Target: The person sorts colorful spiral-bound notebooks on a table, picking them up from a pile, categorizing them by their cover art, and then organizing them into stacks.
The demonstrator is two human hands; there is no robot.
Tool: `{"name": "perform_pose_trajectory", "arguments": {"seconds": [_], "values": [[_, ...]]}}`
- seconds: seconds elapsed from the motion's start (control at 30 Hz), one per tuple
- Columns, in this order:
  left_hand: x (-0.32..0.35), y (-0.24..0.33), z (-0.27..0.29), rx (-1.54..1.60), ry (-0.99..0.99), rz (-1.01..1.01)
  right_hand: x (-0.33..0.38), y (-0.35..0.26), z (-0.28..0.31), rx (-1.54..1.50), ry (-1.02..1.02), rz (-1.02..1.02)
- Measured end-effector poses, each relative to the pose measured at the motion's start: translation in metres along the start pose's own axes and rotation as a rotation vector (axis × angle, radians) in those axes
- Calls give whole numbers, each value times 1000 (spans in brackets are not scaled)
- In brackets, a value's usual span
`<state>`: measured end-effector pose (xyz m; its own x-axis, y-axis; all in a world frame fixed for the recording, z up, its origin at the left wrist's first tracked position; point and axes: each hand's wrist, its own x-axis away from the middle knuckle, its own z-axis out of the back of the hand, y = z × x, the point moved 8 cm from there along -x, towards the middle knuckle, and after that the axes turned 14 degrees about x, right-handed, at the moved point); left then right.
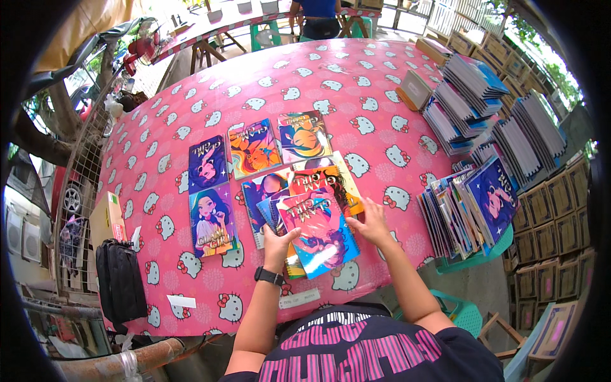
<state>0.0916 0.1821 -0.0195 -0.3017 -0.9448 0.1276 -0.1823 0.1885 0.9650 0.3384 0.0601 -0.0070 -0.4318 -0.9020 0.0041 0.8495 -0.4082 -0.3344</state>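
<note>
A pile of colourful spiral notebooks lies on the pink patterned tablecloth point(159, 178) in front of me. My left hand point(277, 243), with a black watch on its wrist, grips the near left edge of the top notebook point(321, 234), blue and pink with a cartoon girl. My right hand point(371, 224) rests flat on the right edge of the same pile. Several more notebooks are spread flat beyond: a purple one point(207, 161), a blue one point(212, 219), an orange one point(254, 148) and a pink and yellow one point(305, 135).
Tall stacks of notebooks point(468, 95) crowd the table's right side, with an upright row point(464, 210) nearer me. A black pouch point(119, 280) and a cardboard box point(106, 216) lie at the left edge. Brown boxes point(547, 210) are stacked on the right. A person point(317, 16) stands beyond the table.
</note>
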Motion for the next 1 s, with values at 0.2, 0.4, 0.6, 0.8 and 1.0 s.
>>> {"name": "perform_pose_trajectory", "arguments": {"seconds": [0.2,0.4,0.6,0.8,1.0], "values": [[46,-6,27,264,-33,51,8,-39,6,196,-403,0],[101,23,130,272,96,42,-2,-92,1,314,225,512],[122,23,170,325,227,31,-9,-97,22,151,438,657],[127,-6,160,714,273,99,78,-189,52,-232,42,865],[136,14,163,205,340,-11,-107,-155,1,-211,-61,295]]}}
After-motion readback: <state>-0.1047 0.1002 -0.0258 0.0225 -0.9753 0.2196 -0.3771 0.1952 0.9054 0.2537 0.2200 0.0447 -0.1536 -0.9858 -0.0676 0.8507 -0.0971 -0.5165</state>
